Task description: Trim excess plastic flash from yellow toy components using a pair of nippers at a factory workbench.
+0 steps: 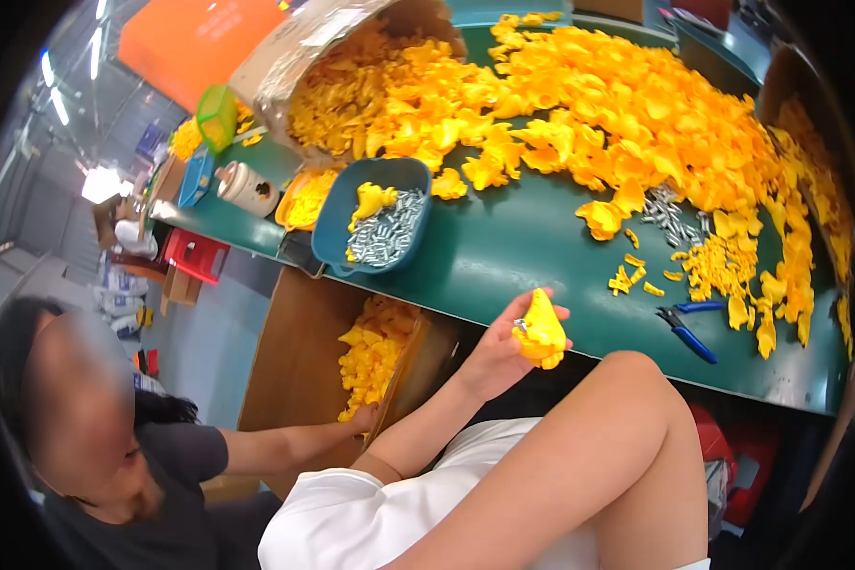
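In front of the table's near edge, my left hand (492, 359) is closed round a yellow moulded plastic piece (543, 331), its narrow end pointing up. A small shiny metal bit (520, 326) shows at the piece's left side. My right hand is out of view; a bent bare limb (579, 446) of mine fills the lower right. Beyond my left hand, a blue bin (329, 228) holds small metal cylinders (388, 230) and a yellow piece. Blue-handled cutters (689, 334) lie near the table edge, beside small yellow scraps (722, 269).
A large heap of yellow pieces (627, 104) covers the far side of the green table (503, 247), spilling from a tipped carton (274, 109). More metal cylinders (670, 218) lie by the heap. At left, a co-worker's hand (363, 418) reaches into a cardboard box (290, 356) of yellow pieces.
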`<state>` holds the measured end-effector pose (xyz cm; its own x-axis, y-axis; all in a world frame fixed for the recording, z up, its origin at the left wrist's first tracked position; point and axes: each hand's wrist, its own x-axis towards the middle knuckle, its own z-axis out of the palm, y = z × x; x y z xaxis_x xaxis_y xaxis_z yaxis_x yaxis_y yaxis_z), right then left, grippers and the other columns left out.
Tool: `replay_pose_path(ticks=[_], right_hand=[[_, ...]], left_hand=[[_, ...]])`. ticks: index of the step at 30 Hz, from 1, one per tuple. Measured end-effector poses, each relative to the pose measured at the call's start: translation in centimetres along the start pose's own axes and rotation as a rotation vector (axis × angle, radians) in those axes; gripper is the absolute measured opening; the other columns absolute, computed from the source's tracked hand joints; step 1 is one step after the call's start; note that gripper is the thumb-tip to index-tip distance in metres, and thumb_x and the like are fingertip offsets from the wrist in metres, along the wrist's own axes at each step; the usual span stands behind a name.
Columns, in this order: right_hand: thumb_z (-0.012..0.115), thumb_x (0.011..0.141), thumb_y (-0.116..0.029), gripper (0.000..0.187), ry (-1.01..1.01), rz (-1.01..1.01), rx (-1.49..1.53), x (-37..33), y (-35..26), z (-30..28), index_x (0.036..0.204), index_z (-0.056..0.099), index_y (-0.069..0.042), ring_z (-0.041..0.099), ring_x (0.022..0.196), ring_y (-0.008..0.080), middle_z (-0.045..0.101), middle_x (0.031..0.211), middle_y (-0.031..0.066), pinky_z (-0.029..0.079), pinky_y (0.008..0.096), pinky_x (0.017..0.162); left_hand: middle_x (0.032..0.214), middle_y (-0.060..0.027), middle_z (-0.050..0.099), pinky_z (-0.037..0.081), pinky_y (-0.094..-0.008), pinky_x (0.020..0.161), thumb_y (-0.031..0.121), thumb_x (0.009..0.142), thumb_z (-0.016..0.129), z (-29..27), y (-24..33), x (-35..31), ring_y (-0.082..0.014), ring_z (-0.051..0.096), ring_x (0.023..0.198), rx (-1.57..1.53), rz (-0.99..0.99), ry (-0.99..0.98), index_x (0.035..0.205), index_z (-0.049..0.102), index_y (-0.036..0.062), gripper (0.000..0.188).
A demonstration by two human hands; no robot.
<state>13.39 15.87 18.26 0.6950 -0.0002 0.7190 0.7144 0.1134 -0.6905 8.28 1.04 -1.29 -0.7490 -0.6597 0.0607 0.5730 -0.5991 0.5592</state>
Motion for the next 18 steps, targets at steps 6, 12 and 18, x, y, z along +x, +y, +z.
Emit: replay_pose_path(ticks=[6, 12, 18], right_hand=[[0.060, 0.082, -0.039, 0.042, -0.215, 0.349, 0.531, 0.9, 1.6, 2.2, 0.089, 0.069, 0.002, 0.059, 0.075, 0.0213, 0.068, 0.083, 0.0124, 0.045, 0.0371, 0.066], [0.060, 0.082, -0.035, 0.042, -0.200, 0.330, 0.591, 1.0, 1.3, 2.8, 0.091, 0.068, 0.005, 0.059, 0.076, 0.0207, 0.067, 0.082, 0.0082, 0.045, 0.0366, 0.068], [0.058, 0.078, -0.024, 0.029, 0.040, 0.360, 0.281, 0.4, -2.9, -1.0, 0.093, 0.065, -0.001, 0.057, 0.088, 0.0220, 0.064, 0.092, 0.0099, 0.044, 0.0359, 0.072]], left_hand=[[0.130, -0.0112, 0.049, 0.045, -0.0383, 0.096, 0.031, 0.075, 0.077, 0.7, 0.5, -0.2, -0.0288, 0.058, 0.108, -0.035, -0.034, -0.029, 0.142, 0.029, 0.0114, 0.085], [0.130, -0.0116, 0.049, 0.045, -0.0378, 0.096, 0.031, 0.076, 0.076, 0.6, 1.0, -0.5, -0.0281, 0.058, 0.107, -0.014, -0.012, -0.037, 0.141, 0.029, 0.0115, 0.082], [0.129, -0.0129, 0.050, 0.047, -0.0386, 0.092, 0.032, 0.075, 0.076, 1.1, 0.6, 0.9, -0.0293, 0.059, 0.105, -0.003, -0.008, -0.033, 0.140, 0.032, 0.0103, 0.082]])
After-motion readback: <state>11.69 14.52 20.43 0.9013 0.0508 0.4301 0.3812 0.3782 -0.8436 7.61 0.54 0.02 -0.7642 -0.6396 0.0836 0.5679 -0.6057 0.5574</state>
